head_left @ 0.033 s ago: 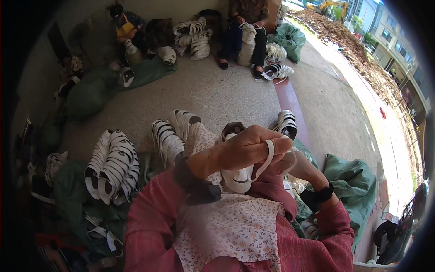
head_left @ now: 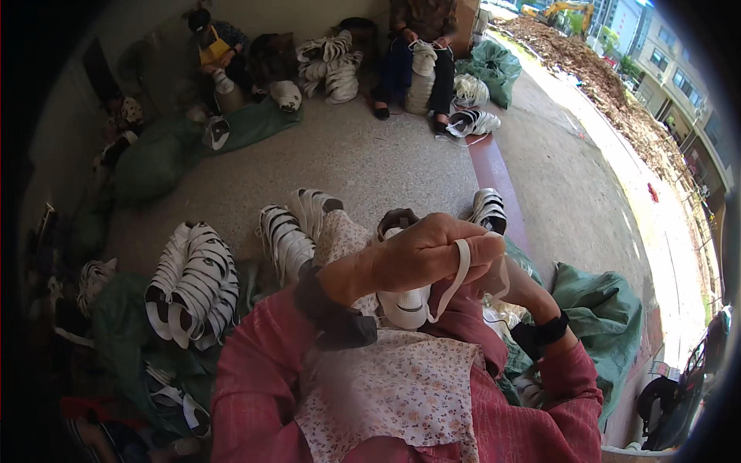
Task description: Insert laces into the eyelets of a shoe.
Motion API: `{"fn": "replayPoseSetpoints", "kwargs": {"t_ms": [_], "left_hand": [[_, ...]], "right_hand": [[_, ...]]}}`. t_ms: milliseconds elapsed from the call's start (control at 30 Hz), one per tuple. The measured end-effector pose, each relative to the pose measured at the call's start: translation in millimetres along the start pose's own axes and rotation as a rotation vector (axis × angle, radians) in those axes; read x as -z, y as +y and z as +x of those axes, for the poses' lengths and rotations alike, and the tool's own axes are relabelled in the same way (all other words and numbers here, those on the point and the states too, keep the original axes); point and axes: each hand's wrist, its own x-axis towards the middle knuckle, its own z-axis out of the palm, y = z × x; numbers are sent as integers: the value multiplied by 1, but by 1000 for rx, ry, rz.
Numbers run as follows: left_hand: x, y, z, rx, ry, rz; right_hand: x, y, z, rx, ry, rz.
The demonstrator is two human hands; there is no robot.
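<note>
Hands (head_left: 432, 251) shifted rightward, flat looped lace (head_left: 464, 270)

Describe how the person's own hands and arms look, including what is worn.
The left hand and the right hand, partly hidden, are ungloved. The left sleeve and right sleeve are dusky red with fine paler streaks. The left wristband and right wristband are dark, each with a dark, blocky piece.
</note>
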Motion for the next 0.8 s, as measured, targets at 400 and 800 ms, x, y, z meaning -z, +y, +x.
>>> {"fn": "replayPoseSetpoints", "kwargs": {"t_ms": [400,800], "left_hand": [[12,46,-12,-76,343,181],[106,-90,-309,-87,1124,-428]], "right_hand": [[-80,-43,40,651,-89,230],[127,192,-76,329,468,1819]]}}
